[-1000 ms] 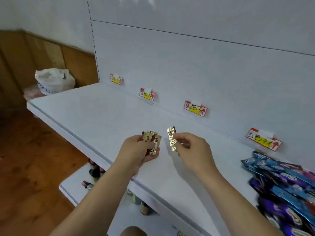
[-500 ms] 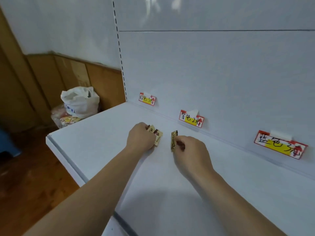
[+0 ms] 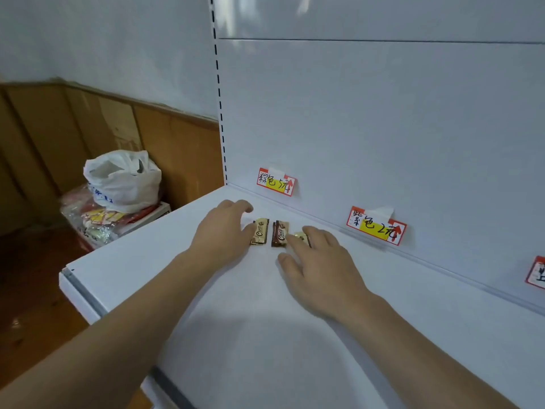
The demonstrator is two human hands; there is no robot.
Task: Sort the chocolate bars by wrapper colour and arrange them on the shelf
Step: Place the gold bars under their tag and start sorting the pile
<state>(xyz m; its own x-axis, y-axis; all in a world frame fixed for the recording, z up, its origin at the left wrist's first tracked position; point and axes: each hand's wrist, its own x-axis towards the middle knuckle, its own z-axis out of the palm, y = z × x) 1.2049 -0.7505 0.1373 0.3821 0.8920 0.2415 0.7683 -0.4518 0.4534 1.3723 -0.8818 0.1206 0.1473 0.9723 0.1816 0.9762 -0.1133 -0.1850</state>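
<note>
Where the white shelf (image 3: 295,335) meets its back panel at the far left corner, three small chocolate bars are laid side by side below the brown-colour price label (image 3: 275,182). A gold-wrapped bar (image 3: 260,231) is seen on the left, with a brown-wrapped bar (image 3: 279,234) just beside it on its right. A second gold bar (image 3: 301,237) is mostly covered by fingers, so that only a sliver of its wrapper can be made out.

The left hand (image 3: 224,231) is laid flat on the shelf with fingers loosely spread, its thumb touching the left edge of the gold-wrapped bar; nothing is gripped. The right hand (image 3: 321,267) is likewise spread and relaxed, its fingertips resting on the second gold bar and reaching the brown-wrapped bar; whether the bar is pressed or merely touched cannot be told.

Further right, a purple-colour price label (image 3: 377,225) is fixed to the panel, and a third label (image 3: 537,273) is cut off by the frame edge. On the far left, beyond the shelf, a white plastic bag (image 3: 122,180) is set on packaged goods whose contents are unclear.
</note>
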